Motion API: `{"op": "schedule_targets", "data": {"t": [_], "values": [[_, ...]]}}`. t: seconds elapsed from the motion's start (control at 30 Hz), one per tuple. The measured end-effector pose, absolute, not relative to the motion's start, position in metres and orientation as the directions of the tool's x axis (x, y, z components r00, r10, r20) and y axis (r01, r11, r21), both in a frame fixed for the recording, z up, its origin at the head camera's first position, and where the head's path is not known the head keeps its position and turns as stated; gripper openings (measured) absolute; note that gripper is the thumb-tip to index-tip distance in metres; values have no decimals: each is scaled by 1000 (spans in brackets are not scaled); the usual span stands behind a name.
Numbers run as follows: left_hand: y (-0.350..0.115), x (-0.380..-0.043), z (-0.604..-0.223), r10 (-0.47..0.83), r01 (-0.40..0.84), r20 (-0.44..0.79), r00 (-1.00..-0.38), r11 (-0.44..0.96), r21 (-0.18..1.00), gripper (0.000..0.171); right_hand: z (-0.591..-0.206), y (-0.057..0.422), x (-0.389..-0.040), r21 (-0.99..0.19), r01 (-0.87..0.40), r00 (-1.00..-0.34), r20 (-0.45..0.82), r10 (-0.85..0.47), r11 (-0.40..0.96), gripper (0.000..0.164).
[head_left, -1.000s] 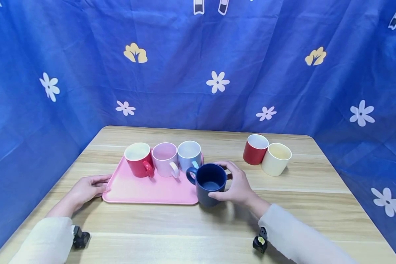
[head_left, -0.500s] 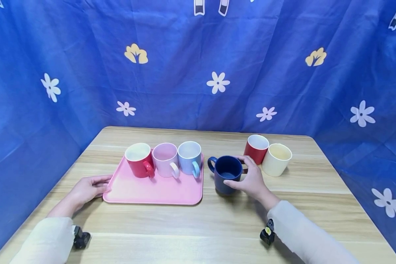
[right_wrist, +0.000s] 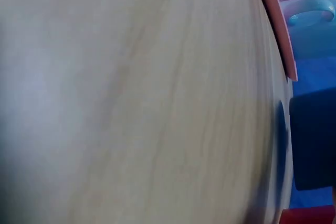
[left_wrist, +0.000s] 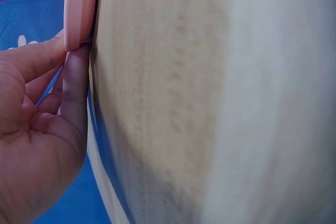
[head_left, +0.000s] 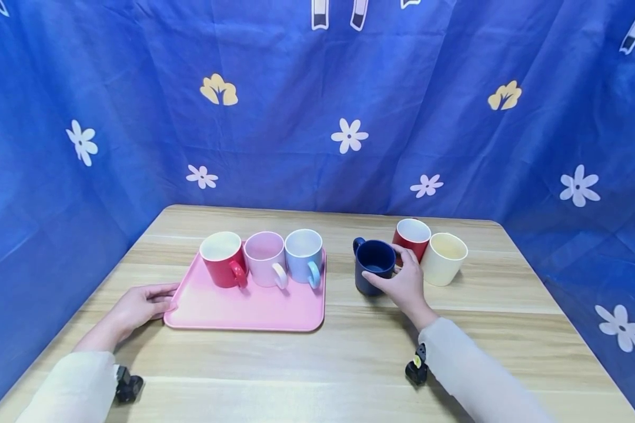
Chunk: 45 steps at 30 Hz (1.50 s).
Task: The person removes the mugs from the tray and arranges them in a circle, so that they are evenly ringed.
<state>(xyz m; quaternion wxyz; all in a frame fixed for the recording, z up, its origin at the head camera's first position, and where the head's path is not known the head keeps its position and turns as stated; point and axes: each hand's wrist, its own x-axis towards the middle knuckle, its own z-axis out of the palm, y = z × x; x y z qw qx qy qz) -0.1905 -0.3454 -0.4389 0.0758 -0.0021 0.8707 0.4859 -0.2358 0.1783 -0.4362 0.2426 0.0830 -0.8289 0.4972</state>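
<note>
My right hand (head_left: 405, 283) grips a dark blue mug (head_left: 369, 282) by its body, fingers on the far side and thumb on the near side. The mug is upright, its handle pointing to the back left. In the right wrist view the blue mug (right_wrist: 315, 140) shows a gap and a shadow between it and the tabletop. At the left, my left hand (head_left: 135, 311) pinches the corner of a pink tray (head_left: 243, 311); the left wrist view shows thumb and finger on either side of the tray's rim (left_wrist: 81, 14).
A red mug (head_left: 224, 271), a pink mug (head_left: 264, 270) and a light blue mug (head_left: 299, 265) stand in a row along the tray's back. Behind the right hand are another red mug (head_left: 411, 241) and a cream mug (head_left: 440, 267). A blue flowered curtain (head_left: 286, 117) hangs behind the table.
My right hand has carried the dark blue mug from over the tray's right front corner to the right and back, close to the far red mug. The left hand stays at the tray.
</note>
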Motion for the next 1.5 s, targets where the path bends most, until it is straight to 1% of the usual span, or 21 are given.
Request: {"op": "schedule_targets", "data": {"t": [0.27,0.57,0.83,1.17,1.5], "values": [[-345,-189,-440,73,-70,-126,-989,526,848,58,-444,168,-247,-813,-281,-853,456,256,511,77],[-345,-191,-442,74,-77,-131,-989,500,863,57,-443,159,-254,-839,-187,-822,419,386,512,83],[-347,-192,-442,82,-69,-124,-989,485,872,56,-442,154,-258,-854,-135,-803,392,449,503,84],[-345,-191,-442,85,-68,-125,-989,486,871,57,-443,153,-261,-858,-108,-772,390,502,501,83],[-347,-192,-441,87,-68,-126,-988,487,871,57,-441,148,-264,-859,-53,-747,373,550,510,88]]}}
